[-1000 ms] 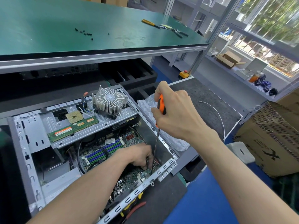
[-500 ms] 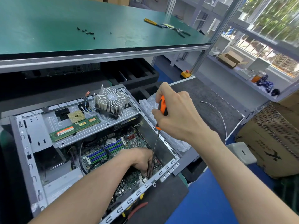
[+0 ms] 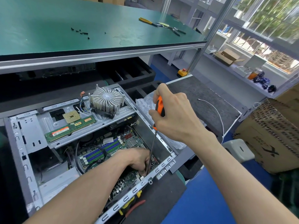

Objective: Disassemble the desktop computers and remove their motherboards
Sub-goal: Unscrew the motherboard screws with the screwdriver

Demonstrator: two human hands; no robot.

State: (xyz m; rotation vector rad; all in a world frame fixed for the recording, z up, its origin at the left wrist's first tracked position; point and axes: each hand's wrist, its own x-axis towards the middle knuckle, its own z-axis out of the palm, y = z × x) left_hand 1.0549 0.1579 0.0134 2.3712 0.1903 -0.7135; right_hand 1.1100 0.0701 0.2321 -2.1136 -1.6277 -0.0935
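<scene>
Heatsink (image 3: 106,101), CPU (image 3: 71,116), RAM stick (image 3: 70,128) already out. Motherboard (image 3: 113,152) still mounted. Right hand (image 3: 174,117) fisted round screwdriver (image 3: 159,107); left hand (image 3: 139,160) pinches shaft at screw.

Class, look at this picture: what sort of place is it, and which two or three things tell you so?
Probably an electronics repair or dismantling workshop: a green-matted workbench with loose screws and pliers, and an opened desktop computer case being worked on with a screwdriver.

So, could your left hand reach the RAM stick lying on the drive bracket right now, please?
Probably yes: the RAM stick lies uncovered on the bracket, but the left hand is steadying the screwdriver shaft.
</scene>
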